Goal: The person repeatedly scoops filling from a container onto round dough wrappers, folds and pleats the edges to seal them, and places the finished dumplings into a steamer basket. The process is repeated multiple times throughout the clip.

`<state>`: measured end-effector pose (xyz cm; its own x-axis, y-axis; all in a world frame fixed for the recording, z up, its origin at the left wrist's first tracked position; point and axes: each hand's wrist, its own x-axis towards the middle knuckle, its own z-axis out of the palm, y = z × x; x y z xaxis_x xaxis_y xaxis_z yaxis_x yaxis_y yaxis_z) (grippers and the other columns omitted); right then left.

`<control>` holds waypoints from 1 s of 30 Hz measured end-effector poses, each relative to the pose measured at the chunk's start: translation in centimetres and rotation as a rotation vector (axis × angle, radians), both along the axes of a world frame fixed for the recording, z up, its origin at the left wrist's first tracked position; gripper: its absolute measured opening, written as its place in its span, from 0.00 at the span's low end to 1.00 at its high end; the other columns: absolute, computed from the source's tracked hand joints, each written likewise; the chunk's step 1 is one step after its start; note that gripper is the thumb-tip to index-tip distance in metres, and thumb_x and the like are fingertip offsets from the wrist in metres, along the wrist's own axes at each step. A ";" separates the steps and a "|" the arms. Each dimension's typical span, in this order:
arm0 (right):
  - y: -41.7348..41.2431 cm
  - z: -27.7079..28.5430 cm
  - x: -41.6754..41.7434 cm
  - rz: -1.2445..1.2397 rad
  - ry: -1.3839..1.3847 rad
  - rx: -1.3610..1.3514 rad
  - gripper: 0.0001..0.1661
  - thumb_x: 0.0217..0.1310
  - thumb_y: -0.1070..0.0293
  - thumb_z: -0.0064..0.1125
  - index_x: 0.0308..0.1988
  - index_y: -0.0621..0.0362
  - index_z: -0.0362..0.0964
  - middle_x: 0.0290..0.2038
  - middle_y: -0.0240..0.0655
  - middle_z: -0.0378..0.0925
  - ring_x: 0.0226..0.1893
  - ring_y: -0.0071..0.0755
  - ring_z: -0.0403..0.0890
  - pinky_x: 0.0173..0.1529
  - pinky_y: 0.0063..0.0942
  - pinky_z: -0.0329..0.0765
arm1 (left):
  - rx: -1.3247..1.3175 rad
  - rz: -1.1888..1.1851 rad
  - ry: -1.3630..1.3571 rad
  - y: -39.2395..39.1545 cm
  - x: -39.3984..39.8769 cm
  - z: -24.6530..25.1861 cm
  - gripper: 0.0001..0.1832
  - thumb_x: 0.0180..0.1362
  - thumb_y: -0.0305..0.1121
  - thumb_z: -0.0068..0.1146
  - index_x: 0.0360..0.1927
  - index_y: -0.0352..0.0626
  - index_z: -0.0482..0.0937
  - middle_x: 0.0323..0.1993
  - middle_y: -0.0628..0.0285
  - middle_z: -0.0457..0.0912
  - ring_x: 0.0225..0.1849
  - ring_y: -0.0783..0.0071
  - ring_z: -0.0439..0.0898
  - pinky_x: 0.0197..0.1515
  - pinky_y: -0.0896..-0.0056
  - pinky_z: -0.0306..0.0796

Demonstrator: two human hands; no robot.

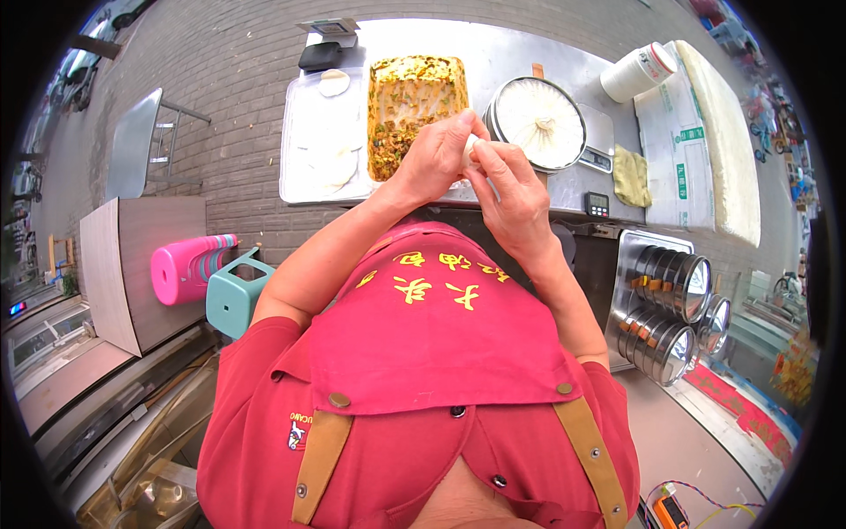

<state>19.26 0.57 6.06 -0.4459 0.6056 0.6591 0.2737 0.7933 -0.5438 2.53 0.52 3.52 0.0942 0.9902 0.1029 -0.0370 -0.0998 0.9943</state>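
My left hand (436, 155) and my right hand (512, 188) meet above the near right edge of a tray of chopped filling (416, 99). Between their fingers is a small piece of white dough (470, 151), mostly hidden by the fingers. Left of the filling lies a white plastic tray (324, 125) with thin round dough wrappers (334, 83), one alone at the far end and several overlapping nearer me. On the right, close to my right hand, stands a round metal steamer (538, 122) with a pale woven liner.
Right of the steamer are a kitchen scale (595, 142), a yellow cloth (631, 177), a digital timer (597, 205), stacked white cups (638, 71) and a foam box (707, 139). Stacked metal steamers (667, 291) stand lower right. Pink (182, 270) and green plastic stools (234, 297) are at my left.
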 end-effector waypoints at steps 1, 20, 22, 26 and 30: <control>0.1 -0.3 0.2 -0.020 -0.003 0.012 0.22 0.59 0.85 0.69 0.53 0.65 0.78 0.43 0.40 0.82 0.39 0.40 0.86 0.42 0.33 0.83 | -0.047 -0.019 -0.025 -0.1 0.2 0.1 0.32 0.80 0.57 0.32 0.41 0.40 0.80 0.25 0.68 0.77 0.24 0.84 0.71 0.26 0.79 0.65; 0.1 -3.9 4.2 -0.230 -0.287 -0.028 0.49 0.49 0.67 0.79 0.67 0.65 0.63 0.61 0.51 0.72 0.60 0.58 0.75 0.64 0.51 0.72 | -0.264 -0.062 -0.459 1.2 5.5 -5.9 0.33 0.80 0.59 0.29 0.65 0.40 0.72 0.45 0.59 0.82 0.44 0.74 0.82 0.46 0.71 0.79; 0.4 -5.3 4.1 -0.238 -0.316 -0.007 0.46 0.50 0.69 0.77 0.66 0.67 0.65 0.59 0.51 0.74 0.59 0.57 0.76 0.64 0.50 0.72 | -0.236 -0.036 -0.444 1.6 6.4 -6.9 0.33 0.80 0.59 0.31 0.70 0.42 0.69 0.52 0.58 0.80 0.50 0.73 0.82 0.51 0.69 0.80; 1.0 -7.2 5.1 -0.210 -0.099 -0.345 0.38 0.57 0.70 0.73 0.64 0.70 0.68 0.51 0.53 0.78 0.49 0.54 0.82 0.55 0.42 0.79 | -0.495 -0.092 -0.321 0.9 5.5 -7.5 0.34 0.80 0.57 0.32 0.76 0.42 0.61 0.56 0.55 0.79 0.54 0.68 0.82 0.56 0.63 0.79; 5.2 -8.2 9.9 -0.360 -0.084 -0.506 0.38 0.57 0.68 0.74 0.62 0.74 0.69 0.45 0.53 0.80 0.42 0.51 0.84 0.49 0.40 0.80 | -0.522 -0.019 -0.262 -1.3 3.1 -4.6 0.36 0.80 0.56 0.35 0.77 0.35 0.57 0.64 0.47 0.74 0.58 0.58 0.82 0.58 0.59 0.79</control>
<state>29.13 5.77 -2.14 -0.1938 0.9555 0.2225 0.5340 0.2930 -0.7931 5.62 -0.74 -1.03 0.1495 0.9144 -0.3763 -0.2856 0.4043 0.8689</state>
